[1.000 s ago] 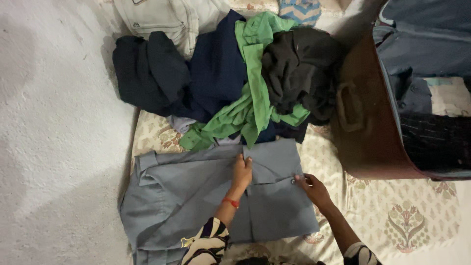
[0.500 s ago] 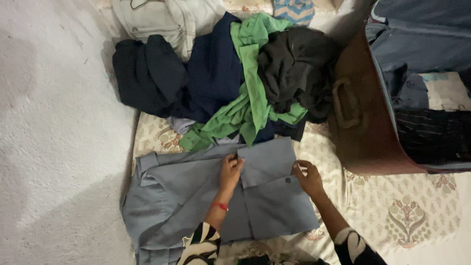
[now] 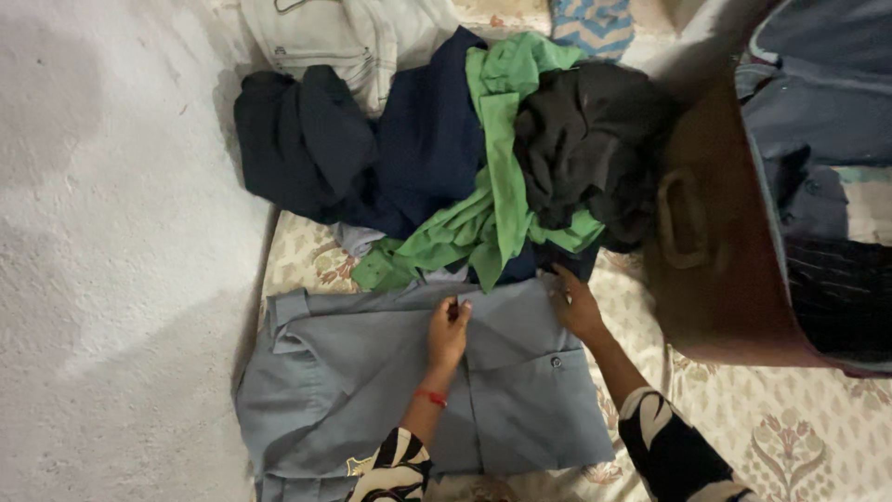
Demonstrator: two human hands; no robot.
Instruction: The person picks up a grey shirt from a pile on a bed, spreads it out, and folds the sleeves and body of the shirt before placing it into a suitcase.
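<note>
Patterned bedsheet [image 3: 799, 437] bears a grey shirt [image 3: 372, 372], both hands' fingers [image 3: 455, 311] pinching its top edge.

Under the left hand [image 3: 448, 327] lies a grey-blue shirt [image 3: 372, 372], beyond it a bright green garment [image 3: 497, 200] among navy clothes [image 3: 423, 144] and a black one [image 3: 585, 139], on a cream floral-print bedsheet [image 3: 799, 437] beside a brown suitcase [image 3: 715, 251].
</note>
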